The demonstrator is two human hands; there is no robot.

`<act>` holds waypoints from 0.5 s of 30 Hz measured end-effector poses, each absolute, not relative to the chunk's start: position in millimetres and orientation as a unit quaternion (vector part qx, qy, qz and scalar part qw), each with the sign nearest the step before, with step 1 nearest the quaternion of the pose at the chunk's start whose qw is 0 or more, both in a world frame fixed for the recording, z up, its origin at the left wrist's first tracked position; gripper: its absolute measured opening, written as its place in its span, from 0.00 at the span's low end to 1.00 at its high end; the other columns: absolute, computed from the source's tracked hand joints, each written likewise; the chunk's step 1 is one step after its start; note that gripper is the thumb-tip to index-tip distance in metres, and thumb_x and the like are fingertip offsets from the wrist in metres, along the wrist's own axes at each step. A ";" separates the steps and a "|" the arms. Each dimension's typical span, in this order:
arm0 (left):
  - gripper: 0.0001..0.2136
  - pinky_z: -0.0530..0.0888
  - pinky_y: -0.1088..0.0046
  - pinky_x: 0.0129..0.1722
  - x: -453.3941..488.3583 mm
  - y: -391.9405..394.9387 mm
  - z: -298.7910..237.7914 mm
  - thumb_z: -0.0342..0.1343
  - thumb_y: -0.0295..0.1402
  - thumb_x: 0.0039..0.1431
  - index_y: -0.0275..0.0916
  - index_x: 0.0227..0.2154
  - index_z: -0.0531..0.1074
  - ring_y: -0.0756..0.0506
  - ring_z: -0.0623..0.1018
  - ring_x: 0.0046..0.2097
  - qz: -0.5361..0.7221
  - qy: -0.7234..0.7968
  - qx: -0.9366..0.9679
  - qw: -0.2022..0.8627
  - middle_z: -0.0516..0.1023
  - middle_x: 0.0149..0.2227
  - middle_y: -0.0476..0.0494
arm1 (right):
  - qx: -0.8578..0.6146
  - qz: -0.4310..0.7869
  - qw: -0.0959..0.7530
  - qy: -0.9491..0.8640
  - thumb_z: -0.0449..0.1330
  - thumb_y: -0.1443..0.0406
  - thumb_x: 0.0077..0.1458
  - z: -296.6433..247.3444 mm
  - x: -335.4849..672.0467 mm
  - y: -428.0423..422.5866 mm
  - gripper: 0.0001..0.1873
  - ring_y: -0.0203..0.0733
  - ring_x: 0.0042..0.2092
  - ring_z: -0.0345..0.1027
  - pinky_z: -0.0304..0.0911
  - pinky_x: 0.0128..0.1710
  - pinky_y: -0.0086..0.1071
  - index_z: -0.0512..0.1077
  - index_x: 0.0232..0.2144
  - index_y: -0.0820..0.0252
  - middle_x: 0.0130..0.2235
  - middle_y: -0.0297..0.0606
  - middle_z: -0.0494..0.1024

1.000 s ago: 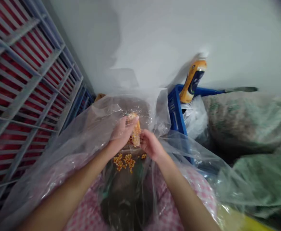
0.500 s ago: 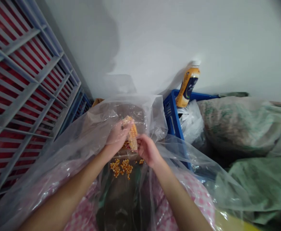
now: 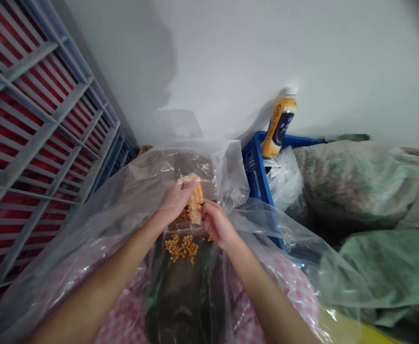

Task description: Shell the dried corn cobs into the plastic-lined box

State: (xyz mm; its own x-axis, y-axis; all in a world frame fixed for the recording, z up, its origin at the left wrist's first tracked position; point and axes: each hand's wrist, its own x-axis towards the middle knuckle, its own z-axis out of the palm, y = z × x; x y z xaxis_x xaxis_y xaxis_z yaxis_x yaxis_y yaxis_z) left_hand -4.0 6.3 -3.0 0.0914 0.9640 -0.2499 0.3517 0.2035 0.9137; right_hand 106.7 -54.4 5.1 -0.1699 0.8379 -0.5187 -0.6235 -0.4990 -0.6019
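My left hand point(image 3: 175, 200) is wrapped round the upper part of a yellow corn cob point(image 3: 196, 200), held upright over a clear plastic sheet point(image 3: 116, 215) spread across my lap. My right hand point(image 3: 214, 224) is closed on the cob's lower end, thumb pressed against the kernels. A small pile of loose kernels point(image 3: 182, 246) lies on the plastic just below both hands.
A grey metal rack with red contents point(image 3: 33, 134) stands to the left. A blue crate point(image 3: 255, 167) holds an orange bottle point(image 3: 279, 124) and a white bag against the white wall. Green-grey sacks point(image 3: 367, 191) lie to the right.
Both hands have kept their hold on the cob and shifted slightly. The view has moved a little to the right and down.
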 end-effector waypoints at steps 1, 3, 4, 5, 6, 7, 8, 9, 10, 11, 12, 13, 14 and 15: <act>0.21 0.68 0.67 0.42 -5.1 6.6 -1.1 0.51 0.48 0.49 0.36 0.37 0.72 0.42 0.75 0.39 0.309 0.587 0.556 0.500 0.77 0.35 0.43 | -0.423 0.758 0.482 -0.122 0.54 0.69 0.32 6.2 107.9 -54.3 0.06 0.37 0.29 0.69 0.64 0.32 0.29 0.67 0.21 0.60 0.22 0.32 0.74; 0.21 0.68 0.68 0.41 -6.3 6.2 4.1 0.50 0.49 0.50 0.36 0.38 0.72 0.43 0.75 0.38 0.306 0.572 0.565 0.510 0.77 0.36 0.43 | -0.422 0.768 0.470 -0.106 0.54 0.67 0.36 8.0 111.0 -53.6 0.04 0.40 0.31 0.70 0.65 0.33 0.31 0.67 0.21 0.60 0.23 0.34 0.74; 0.22 0.69 0.68 0.39 -6.5 5.7 6.7 0.49 0.49 0.50 0.36 0.38 0.72 0.43 0.75 0.38 0.306 0.570 0.562 0.516 0.78 0.35 0.44 | -0.421 0.774 0.464 -0.097 0.53 0.65 0.38 8.6 112.5 -53.2 0.04 0.41 0.32 0.70 0.65 0.33 0.32 0.67 0.21 0.60 0.23 0.36 0.74; 0.23 0.69 0.68 0.38 -6.5 5.2 8.8 0.49 0.50 0.50 0.36 0.37 0.72 0.43 0.75 0.37 0.305 0.571 0.556 0.521 0.78 0.34 0.44 | -0.420 0.778 0.459 -0.089 0.53 0.64 0.39 9.1 113.7 -52.7 0.05 0.41 0.33 0.71 0.65 0.34 0.33 0.67 0.21 0.60 0.23 0.37 0.74; 0.23 0.69 0.68 0.38 -6.3 4.7 10.3 0.48 0.51 0.50 0.36 0.38 0.72 0.43 0.75 0.36 0.305 0.573 0.552 0.524 0.78 0.34 0.44 | -0.421 0.780 0.456 -0.083 0.53 0.63 0.41 9.3 114.7 -52.4 0.06 0.42 0.33 0.71 0.65 0.35 0.34 0.67 0.21 0.60 0.23 0.37 0.74; 0.23 0.69 0.68 0.38 -6.1 4.2 11.1 0.48 0.51 0.50 0.35 0.38 0.72 0.43 0.75 0.36 0.306 0.574 0.549 0.525 0.78 0.34 0.44 | -0.423 0.780 0.455 -0.078 0.53 0.63 0.41 9.4 115.2 -52.1 0.06 0.42 0.33 0.71 0.65 0.35 0.34 0.67 0.21 0.60 0.23 0.37 0.74; 0.23 0.69 0.68 0.39 -5.7 3.9 11.0 0.49 0.51 0.50 0.35 0.38 0.72 0.43 0.75 0.37 0.308 0.572 0.550 0.525 0.78 0.34 0.44 | -0.424 0.779 0.456 -0.074 0.53 0.63 0.42 9.5 115.4 -51.9 0.06 0.42 0.34 0.71 0.65 0.35 0.34 0.67 0.21 0.60 0.23 0.37 0.74; 0.23 0.69 0.68 0.40 -5.4 3.8 10.3 0.49 0.50 0.50 0.36 0.38 0.72 0.43 0.75 0.37 0.310 0.570 0.552 0.524 0.78 0.35 0.44 | -0.424 0.778 0.458 -0.071 0.54 0.63 0.42 9.7 115.2 -51.8 0.06 0.41 0.33 0.71 0.65 0.35 0.33 0.67 0.21 0.60 0.23 0.37 0.74; 0.22 0.69 0.68 0.40 -5.0 3.7 9.0 0.49 0.50 0.50 0.36 0.38 0.72 0.43 0.75 0.37 0.313 0.567 0.554 0.523 0.77 0.35 0.44 | -0.425 0.776 0.461 -0.068 0.54 0.64 0.43 10.0 114.8 -51.8 0.05 0.41 0.33 0.70 0.65 0.35 0.32 0.68 0.21 0.60 0.22 0.36 0.74; 0.22 0.68 0.68 0.41 -4.6 3.6 7.3 0.49 0.50 0.50 0.36 0.38 0.72 0.43 0.75 0.38 0.315 0.565 0.555 0.523 0.77 0.35 0.44 | -0.426 0.775 0.463 -0.065 0.55 0.64 0.43 10.3 114.2 -51.7 0.05 0.40 0.32 0.70 0.65 0.34 0.32 0.68 0.22 0.60 0.22 0.35 0.74; 0.22 0.68 0.68 0.41 -4.1 3.6 5.3 0.49 0.49 0.50 0.36 0.38 0.72 0.44 0.75 0.38 0.318 0.564 0.556 0.521 0.77 0.35 0.44 | -0.428 0.772 0.465 -0.062 0.54 0.65 0.42 10.7 113.4 -51.7 0.04 0.39 0.31 0.70 0.65 0.34 0.31 0.68 0.21 0.60 0.22 0.35 0.73; 0.21 0.68 0.67 0.42 -3.6 3.5 3.2 0.49 0.49 0.50 0.36 0.38 0.72 0.43 0.75 0.38 0.319 0.565 0.558 0.518 0.77 0.35 0.44 | -0.431 0.770 0.468 -0.060 0.54 0.66 0.42 11.0 112.5 -51.6 0.03 0.38 0.29 0.69 0.65 0.33 0.31 0.68 0.21 0.60 0.21 0.34 0.73; 0.21 0.68 0.67 0.42 -3.1 3.5 1.2 0.49 0.49 0.50 0.36 0.38 0.72 0.43 0.75 0.38 0.321 0.566 0.560 0.512 0.77 0.35 0.43 | -0.433 0.767 0.469 -0.057 0.54 0.67 0.42 11.0 111.3 -51.7 0.03 0.37 0.28 0.68 0.64 0.33 0.30 0.68 0.20 0.60 0.21 0.33 0.73; 0.21 0.68 0.67 0.43 -2.6 3.5 -0.7 0.50 0.48 0.50 0.36 0.38 0.72 0.43 0.75 0.39 0.323 0.568 0.563 0.506 0.77 0.36 0.43 | -0.435 0.765 0.471 -0.054 0.54 0.68 0.42 10.7 110.1 -51.8 0.03 0.36 0.26 0.67 0.64 0.32 0.29 0.67 0.20 0.60 0.21 0.33 0.73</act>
State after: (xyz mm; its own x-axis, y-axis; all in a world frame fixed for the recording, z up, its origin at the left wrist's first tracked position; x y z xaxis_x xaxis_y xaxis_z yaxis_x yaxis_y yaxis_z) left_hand -2.6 3.5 -0.7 0.1447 0.9668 -0.2105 0.3127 0.1571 0.9368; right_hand 110.1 -51.8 10.7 -0.1779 0.7683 -0.6148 -0.6736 -0.5506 -0.4931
